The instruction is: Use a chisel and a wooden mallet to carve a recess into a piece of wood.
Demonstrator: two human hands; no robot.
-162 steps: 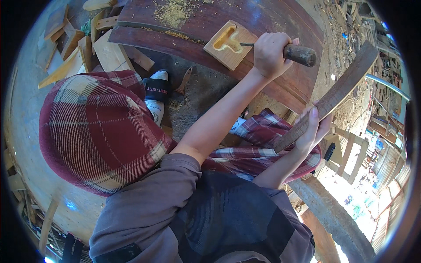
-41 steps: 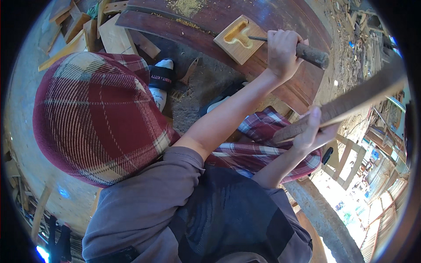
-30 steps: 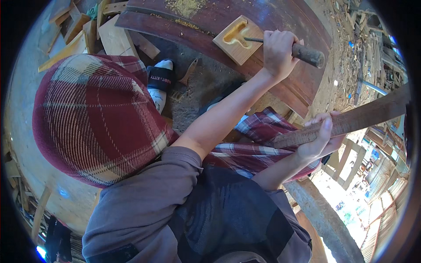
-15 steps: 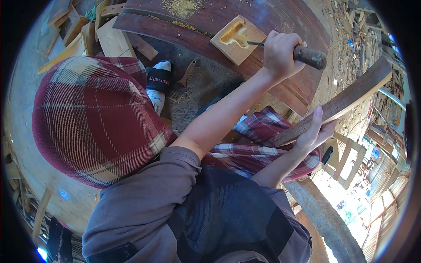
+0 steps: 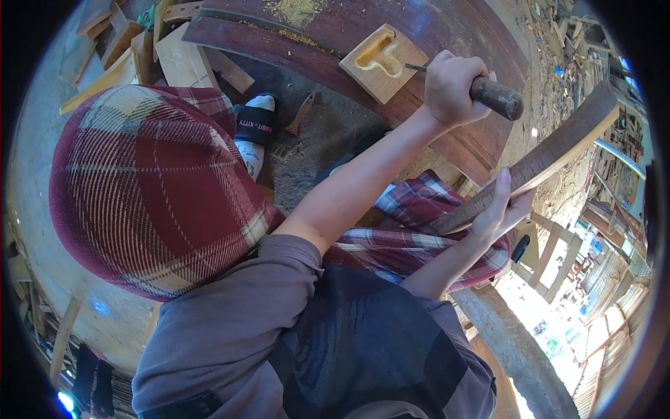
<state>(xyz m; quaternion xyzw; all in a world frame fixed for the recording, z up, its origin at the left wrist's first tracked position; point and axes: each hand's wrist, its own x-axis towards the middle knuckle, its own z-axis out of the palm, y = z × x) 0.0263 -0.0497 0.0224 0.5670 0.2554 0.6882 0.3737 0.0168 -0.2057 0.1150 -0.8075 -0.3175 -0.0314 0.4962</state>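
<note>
My left hand (image 5: 452,87) is wrapped round a chisel. The chisel's thick, worn wooden handle (image 5: 497,98) sticks out past my fist, and its thin dark blade (image 5: 416,68) points left to the edge of a T-shaped hollow. That hollow is cut into a pale wooden block (image 5: 379,89) lying on the reddish-brown plank bench. My right hand (image 5: 499,209) grips a long, slightly curved wooden bar (image 5: 558,143), thumb along its upper face. The bar slants up to the right, its lower end by my plaid-covered leg, apart from the chisel.
Wood shavings (image 5: 296,10) lie on the bench (image 5: 460,42). A brush (image 5: 301,115) and a sandalled foot (image 5: 255,129) are on the dark floor beyond the bench's near edge. Wood offcuts (image 5: 183,59) are heaped at the upper left. Plaid cloth (image 5: 153,188) covers my legs.
The block and the chisel in my left hand have shifted slightly to the right. The wooden bar in my right hand has tipped very slightly at its upper end.
</note>
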